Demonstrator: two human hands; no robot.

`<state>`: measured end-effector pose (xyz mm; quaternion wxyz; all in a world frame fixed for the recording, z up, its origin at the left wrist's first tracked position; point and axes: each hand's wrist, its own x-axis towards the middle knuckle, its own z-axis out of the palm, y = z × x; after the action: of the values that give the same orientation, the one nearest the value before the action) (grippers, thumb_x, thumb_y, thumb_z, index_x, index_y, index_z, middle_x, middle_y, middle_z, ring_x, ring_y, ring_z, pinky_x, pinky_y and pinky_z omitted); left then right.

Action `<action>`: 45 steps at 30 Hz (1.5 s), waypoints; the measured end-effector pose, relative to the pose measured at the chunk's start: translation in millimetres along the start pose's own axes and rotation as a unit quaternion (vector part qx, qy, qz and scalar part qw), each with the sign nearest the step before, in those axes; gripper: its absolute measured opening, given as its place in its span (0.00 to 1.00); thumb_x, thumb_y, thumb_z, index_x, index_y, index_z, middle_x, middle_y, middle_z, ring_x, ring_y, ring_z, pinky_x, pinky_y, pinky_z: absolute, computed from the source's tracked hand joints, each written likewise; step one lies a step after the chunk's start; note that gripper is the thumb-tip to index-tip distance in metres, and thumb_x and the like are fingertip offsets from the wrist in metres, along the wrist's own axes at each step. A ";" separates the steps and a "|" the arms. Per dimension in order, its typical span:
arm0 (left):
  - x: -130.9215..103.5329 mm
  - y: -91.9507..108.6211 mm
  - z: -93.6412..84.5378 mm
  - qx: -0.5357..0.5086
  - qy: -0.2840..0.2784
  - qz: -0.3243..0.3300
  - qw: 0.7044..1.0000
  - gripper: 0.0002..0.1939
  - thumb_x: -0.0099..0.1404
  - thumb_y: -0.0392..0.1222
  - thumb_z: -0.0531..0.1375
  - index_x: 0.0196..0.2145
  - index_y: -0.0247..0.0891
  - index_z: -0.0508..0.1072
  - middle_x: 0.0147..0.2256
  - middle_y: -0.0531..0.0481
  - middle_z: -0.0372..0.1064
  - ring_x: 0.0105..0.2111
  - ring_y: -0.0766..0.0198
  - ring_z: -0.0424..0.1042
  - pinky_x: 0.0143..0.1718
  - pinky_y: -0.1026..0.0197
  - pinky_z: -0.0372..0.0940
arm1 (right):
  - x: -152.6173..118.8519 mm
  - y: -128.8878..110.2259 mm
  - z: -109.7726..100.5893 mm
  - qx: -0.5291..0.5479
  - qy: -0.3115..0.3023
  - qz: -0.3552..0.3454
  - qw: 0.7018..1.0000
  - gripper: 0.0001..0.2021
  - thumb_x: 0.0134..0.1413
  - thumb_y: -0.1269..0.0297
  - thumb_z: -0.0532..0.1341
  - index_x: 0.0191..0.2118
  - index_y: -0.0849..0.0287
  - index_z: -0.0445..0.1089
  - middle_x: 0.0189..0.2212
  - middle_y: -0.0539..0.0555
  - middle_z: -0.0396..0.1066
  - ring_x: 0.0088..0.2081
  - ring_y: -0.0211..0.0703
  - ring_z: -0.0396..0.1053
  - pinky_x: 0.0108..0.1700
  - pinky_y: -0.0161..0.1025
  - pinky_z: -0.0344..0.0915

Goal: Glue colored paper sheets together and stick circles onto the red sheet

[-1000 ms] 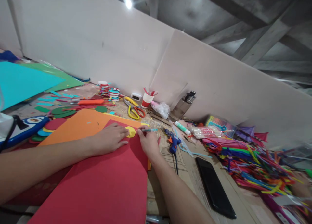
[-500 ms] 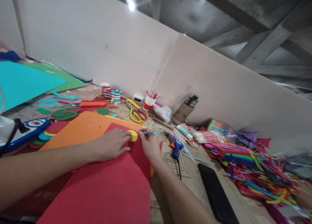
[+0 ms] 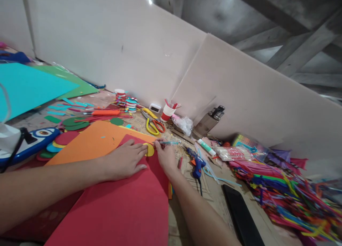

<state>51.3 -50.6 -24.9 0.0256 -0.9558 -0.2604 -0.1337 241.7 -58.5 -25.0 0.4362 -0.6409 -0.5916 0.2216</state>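
Note:
A large red sheet [image 3: 120,210] lies over an orange sheet [image 3: 88,142] on the table. Near the red sheet's far corner rests a small yellow disc [image 3: 150,150]. My left hand [image 3: 127,159] lies flat on the red sheet with its fingers spread, the fingertips at the disc's left edge. Just right of the disc, my right hand [image 3: 166,156] is closed on a thin pen [image 3: 171,143], whose tip points left toward the disc's upper edge.
Scissors [image 3: 153,123], a red and white cup [image 3: 167,112] and a bottle [image 3: 210,121] stand or lie behind. To the right are a blue glue gun [image 3: 197,165], a black phone [image 3: 242,214] and colourful pipe cleaners [image 3: 283,192].
The whole view has shifted slightly, so things appear further right. The pen tip has moved a little around the disc's upper right edge; my left hand stays on the sheet.

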 end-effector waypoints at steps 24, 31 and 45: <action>0.8 -2.3 -14.6 -0.070 -0.040 -0.012 0.997 0.27 0.69 0.58 0.49 0.59 0.40 0.66 0.61 0.44 0.61 0.59 0.51 0.62 0.54 0.50 0.53 | -4.0 -34.9 -59.9 0.233 0.141 0.016 0.962 0.12 0.51 0.54 0.60 0.36 0.57 0.68 0.26 0.50 0.73 0.31 0.40 0.72 0.33 0.37 0.69; 12.0 9.4 -14.7 -0.112 -0.053 0.018 0.992 0.29 0.68 0.60 0.50 0.59 0.40 0.66 0.62 0.43 0.59 0.62 0.51 0.58 0.57 0.50 0.50 | -23.3 -36.7 -65.5 0.193 0.122 0.007 0.973 0.12 0.52 0.55 0.60 0.36 0.58 0.69 0.26 0.51 0.73 0.32 0.41 0.73 0.34 0.37 0.70; 21.2 44.6 -16.9 -0.133 -0.055 -0.009 0.990 0.29 0.67 0.57 0.52 0.60 0.38 0.64 0.62 0.40 0.59 0.61 0.48 0.59 0.58 0.43 0.50 | -23.1 -8.4 -48.1 0.117 0.076 0.036 0.990 0.09 0.54 0.57 0.57 0.33 0.57 0.69 0.25 0.50 0.73 0.30 0.41 0.72 0.33 0.37 0.68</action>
<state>87.2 -80.7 -2.0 -0.1177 -0.9542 -0.2500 -0.1149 270.7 -95.4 1.6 0.5432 -0.6212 -0.5039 0.2553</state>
